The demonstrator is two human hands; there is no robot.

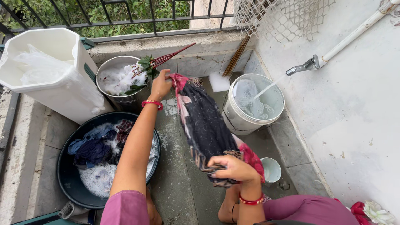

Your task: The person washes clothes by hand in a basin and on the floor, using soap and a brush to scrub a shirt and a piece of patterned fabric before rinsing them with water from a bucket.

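The person crouches on the wet stone floor (pixel 179 183), stretching a dark cloth (pixel 206 129) with pink edges between 2 hands. The left hand (pixel 160 85) is clenched on the cloth's far end, up by the steel pot (pixel 121 79); the right hand (pixel 231 166) grips the bunched near end close to the knees, so the cloth hangs taut and slanted above the floor, between the tubs. Just left of it sits a black basin (pixel 68 171) holding suds and soaking clothes. To the right a white bucket (pixel 254 104) stands under the tap (pixel 302 66), with water running into it, and a small white cup (pixel 271 170) rests on the floor near the right hand. A tall white bin (pixel 50 71) stands at the far left, and a broom (pixel 236 56) leans in the corner behind a bar of soap (pixel 219 82).
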